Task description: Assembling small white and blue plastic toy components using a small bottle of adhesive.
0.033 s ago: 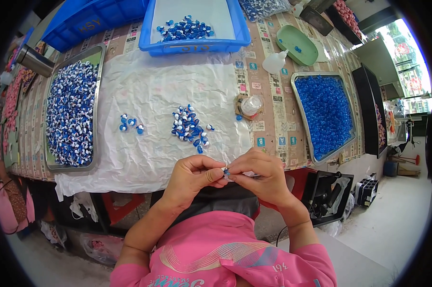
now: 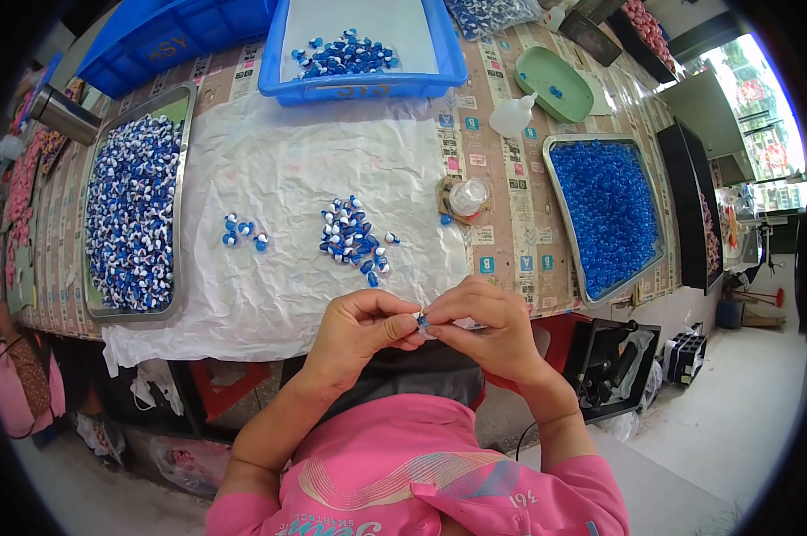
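Note:
My left hand (image 2: 361, 334) and my right hand (image 2: 491, 329) meet at the table's near edge. Between their fingertips is a small blue and white piece (image 2: 423, 321), mostly covered by the fingers. Both hands are closed in a pinch on it. Ahead of them, a loose pile of small blue and white pieces (image 2: 348, 234) lies on crumpled white paper (image 2: 278, 313). A smaller cluster of similar blue and white pieces (image 2: 244, 232) rests farther left on the same sheet.
A metal tray (image 2: 182, 179) of blue and white pieces stands left; another tray (image 2: 554, 179) of clear blue pieces stands right. At the back are a blue bin (image 2: 359, 91) and a green dish (image 2: 564, 103). A small clear jar (image 2: 468, 196) and a white squeeze bottle (image 2: 512, 116) stand right of the paper.

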Available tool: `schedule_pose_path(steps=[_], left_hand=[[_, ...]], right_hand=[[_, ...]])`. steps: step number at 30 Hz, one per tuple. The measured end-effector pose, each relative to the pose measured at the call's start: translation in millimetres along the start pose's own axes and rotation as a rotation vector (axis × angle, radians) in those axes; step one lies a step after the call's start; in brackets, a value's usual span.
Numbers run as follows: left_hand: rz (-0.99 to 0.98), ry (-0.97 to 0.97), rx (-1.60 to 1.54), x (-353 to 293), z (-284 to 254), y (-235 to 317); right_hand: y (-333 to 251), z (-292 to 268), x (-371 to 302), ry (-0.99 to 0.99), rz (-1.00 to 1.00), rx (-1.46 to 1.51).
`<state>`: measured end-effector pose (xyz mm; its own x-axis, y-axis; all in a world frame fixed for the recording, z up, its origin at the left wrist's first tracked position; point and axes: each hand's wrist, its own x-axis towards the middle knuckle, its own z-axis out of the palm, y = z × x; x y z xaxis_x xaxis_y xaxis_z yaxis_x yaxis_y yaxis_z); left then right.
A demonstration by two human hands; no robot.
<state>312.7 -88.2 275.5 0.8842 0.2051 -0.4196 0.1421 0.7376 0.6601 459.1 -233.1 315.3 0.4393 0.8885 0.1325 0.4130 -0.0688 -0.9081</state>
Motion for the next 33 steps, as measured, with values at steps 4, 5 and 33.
schedule_pose_path(steps=[4,5,33], left_hand=[[-0.016,-0.003,-0.01,0.2,0.2,-0.8],[0.005,-0.004,-0.007,1.0,0.0,-1.8],[-0.045,0.006,-0.086,-3.3,1.9,2.8]], right_hand=[[2.8,-2.5,-0.7,-0.034,0.076,0.05],[4.3,-2.0,-0.8,-0.035,0.075,0.051],[-7.0,1.2,2.5,-0.03,-0.087,-0.082]])
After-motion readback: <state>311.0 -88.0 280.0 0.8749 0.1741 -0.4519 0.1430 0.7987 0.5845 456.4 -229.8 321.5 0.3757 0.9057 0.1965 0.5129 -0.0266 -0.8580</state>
